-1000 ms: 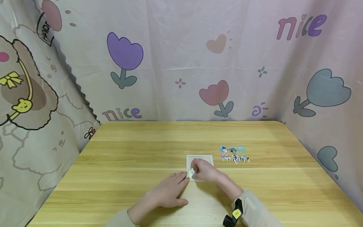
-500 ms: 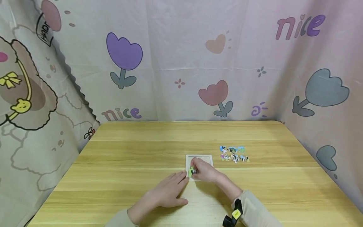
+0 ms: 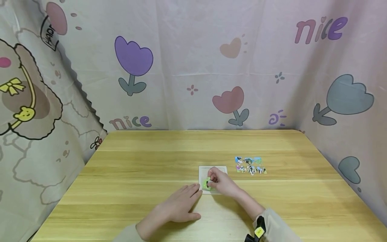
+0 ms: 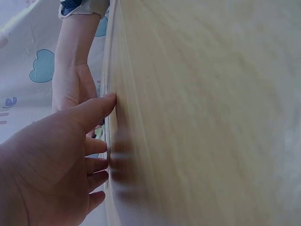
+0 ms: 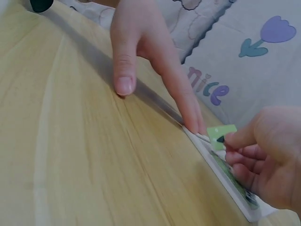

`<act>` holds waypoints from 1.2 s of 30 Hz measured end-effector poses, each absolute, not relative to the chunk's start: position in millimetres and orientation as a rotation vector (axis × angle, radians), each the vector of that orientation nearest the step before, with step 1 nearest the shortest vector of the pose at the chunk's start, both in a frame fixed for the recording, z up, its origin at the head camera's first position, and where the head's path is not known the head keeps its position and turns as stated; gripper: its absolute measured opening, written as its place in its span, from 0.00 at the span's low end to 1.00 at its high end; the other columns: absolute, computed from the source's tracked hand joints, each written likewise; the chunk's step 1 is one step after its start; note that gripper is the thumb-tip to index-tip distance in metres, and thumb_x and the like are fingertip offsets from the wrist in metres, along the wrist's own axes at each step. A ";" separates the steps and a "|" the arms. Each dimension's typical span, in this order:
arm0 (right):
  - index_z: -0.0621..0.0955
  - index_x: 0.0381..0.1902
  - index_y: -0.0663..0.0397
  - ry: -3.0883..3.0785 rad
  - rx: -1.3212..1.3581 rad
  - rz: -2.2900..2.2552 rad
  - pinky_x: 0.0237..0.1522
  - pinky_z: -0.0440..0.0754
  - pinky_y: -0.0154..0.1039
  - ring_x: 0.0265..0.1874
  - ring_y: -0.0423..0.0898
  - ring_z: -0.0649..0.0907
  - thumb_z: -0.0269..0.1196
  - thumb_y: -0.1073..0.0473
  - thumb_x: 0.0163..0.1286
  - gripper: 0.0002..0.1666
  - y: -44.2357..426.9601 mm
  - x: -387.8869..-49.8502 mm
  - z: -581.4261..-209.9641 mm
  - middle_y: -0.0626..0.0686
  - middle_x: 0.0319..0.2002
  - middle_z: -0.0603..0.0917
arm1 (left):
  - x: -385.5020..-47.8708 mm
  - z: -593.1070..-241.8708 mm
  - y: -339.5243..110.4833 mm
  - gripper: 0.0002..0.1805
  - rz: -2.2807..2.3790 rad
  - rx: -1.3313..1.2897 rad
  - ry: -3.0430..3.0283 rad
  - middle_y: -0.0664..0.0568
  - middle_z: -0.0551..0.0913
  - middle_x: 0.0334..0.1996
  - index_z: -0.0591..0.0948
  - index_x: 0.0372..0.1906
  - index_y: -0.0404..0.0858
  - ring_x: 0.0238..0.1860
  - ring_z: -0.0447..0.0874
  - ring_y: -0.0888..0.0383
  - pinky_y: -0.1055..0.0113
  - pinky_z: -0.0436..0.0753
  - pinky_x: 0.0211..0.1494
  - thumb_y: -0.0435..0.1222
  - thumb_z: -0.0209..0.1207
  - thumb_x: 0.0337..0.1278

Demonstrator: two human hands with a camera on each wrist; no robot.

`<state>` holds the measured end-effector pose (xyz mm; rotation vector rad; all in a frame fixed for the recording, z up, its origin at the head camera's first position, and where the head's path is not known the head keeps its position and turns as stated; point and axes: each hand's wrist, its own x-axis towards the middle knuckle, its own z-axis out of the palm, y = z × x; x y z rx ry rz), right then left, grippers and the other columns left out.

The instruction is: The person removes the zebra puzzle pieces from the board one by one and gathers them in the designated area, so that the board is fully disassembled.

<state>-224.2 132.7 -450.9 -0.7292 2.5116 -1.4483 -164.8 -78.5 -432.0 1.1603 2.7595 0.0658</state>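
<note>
My right hand [image 3: 224, 183] pinches a green jigsaw piece [image 5: 220, 134] with a black mark between thumb and fingers. It holds the piece over the lower left part of a small white puzzle tray [image 3: 221, 169]. In the right wrist view the piece looks tilted up from the tray, and more green [image 5: 225, 165] shows on the tray beneath my fingers. My left hand [image 3: 181, 204] lies on the table with straight fingers, its fingertips touching the tray's left edge. The right hand covers much of the tray's inside.
Several colourful jigsaw pieces [image 3: 250, 165] lie in two rows to the right of the tray. The wooden table [image 3: 136, 161] ends at a patterned cloth [image 3: 181, 67] hanging behind it and at the sides.
My right hand has shifted slightly right with the green jigsaw piece, which now shows more of its green face. The left hand has kept its place by the tray.
</note>
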 end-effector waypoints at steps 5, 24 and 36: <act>0.71 0.39 0.62 2.451 -0.693 -1.536 0.29 0.75 0.31 0.29 0.44 0.75 0.60 0.70 0.60 0.11 146.6 -225.6 -446.2 0.52 0.30 0.75 | -163.8 -432.4 -78.3 0.42 0.057 1.145 2.752 0.43 0.54 0.70 0.60 0.69 0.37 0.70 0.50 0.50 0.57 0.54 0.70 0.61 0.48 0.58; 0.75 0.39 0.67 2.514 -0.466 -1.516 0.27 0.75 0.30 0.29 0.43 0.76 0.64 0.68 0.56 0.13 236.3 -228.1 -438.3 0.53 0.29 0.77 | -163.7 -433.0 -79.0 0.42 -0.005 1.164 2.762 0.48 0.54 0.71 0.59 0.70 0.39 0.71 0.49 0.53 0.56 0.54 0.70 0.61 0.47 0.59; 0.82 0.33 0.60 2.818 -0.439 -1.237 0.28 0.74 0.32 0.27 0.41 0.75 0.67 0.68 0.54 0.07 248.6 -225.4 -451.0 0.47 0.25 0.78 | -163.4 -432.3 -79.0 0.42 -0.023 1.159 2.753 0.48 0.53 0.71 0.58 0.71 0.39 0.71 0.48 0.52 0.56 0.53 0.71 0.62 0.45 0.59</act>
